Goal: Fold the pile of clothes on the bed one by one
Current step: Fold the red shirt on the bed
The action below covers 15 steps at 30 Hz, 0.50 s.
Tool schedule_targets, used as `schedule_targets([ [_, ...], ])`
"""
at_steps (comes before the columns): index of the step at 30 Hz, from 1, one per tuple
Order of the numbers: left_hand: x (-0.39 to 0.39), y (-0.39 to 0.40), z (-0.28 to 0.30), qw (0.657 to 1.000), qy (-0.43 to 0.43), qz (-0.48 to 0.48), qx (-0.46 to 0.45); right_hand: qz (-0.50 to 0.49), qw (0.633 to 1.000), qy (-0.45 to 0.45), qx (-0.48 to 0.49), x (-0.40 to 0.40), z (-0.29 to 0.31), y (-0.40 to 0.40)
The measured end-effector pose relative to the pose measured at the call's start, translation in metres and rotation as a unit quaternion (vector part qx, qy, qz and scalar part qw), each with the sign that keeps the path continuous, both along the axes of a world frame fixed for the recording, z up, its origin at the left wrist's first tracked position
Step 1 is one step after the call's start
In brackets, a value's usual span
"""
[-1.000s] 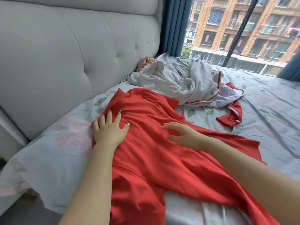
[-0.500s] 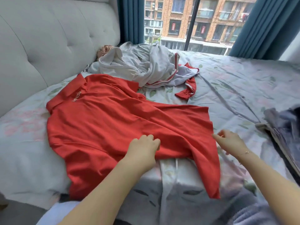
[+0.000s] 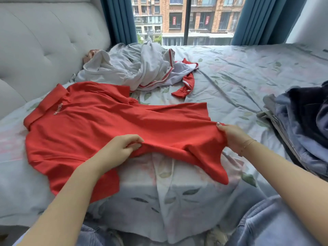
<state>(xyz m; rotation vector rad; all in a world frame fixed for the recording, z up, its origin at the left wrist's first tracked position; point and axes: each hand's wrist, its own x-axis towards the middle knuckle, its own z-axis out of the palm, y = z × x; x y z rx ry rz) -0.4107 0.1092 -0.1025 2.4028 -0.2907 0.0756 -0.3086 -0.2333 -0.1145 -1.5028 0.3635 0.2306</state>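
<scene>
Overhead, floral bed sheet (image 3: 230, 77), grey headboard (image 3: 44, 41)

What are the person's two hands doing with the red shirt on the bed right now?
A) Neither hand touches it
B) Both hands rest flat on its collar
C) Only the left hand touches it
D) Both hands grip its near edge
D: the left hand pinches the near edge of the red shirt, and the right hand grips its hem corner.
</scene>
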Motion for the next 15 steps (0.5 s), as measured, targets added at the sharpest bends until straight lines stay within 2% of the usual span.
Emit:
schedule_targets([
  [3,-0.006,0.009,0.010,0.990,0.112,-0.026,-0.081,-0.013,0.998,-0.003,-0.063,0.004,0.000,-0.016],
  [5,-0.008,0.007,0.009,0.979,0.196,-0.037,-0.032,0.038,0.981,-0.003,-0.191,0.002,-0.006,-0.024],
  [6,-0.008,0.003,0.006,0.973,0.227,-0.035,0.009,0.073,0.960,-0.005,-0.270,0.001,-0.012,-0.026],
  [8,-0.005,-0.007,0.001,0.971,0.231,-0.024,0.060,0.110,0.935,-0.014,-0.336,-0.003,-0.019,-0.024],
  [10,0.004,-0.019,0.000,0.986,0.165,-0.002,0.038,0.101,0.954,-0.012,-0.282,-0.005,-0.021,-0.022],
  [12,0.023,-0.034,0.007,0.995,0.103,0.016,-0.006,0.082,0.981,0.014,-0.175,-0.008,-0.019,-0.021],
  [15,0.070,-0.066,0.022,0.998,0.061,0.021,0.006,0.082,0.992,0.046,-0.078,-0.012,-0.011,-0.019],
])
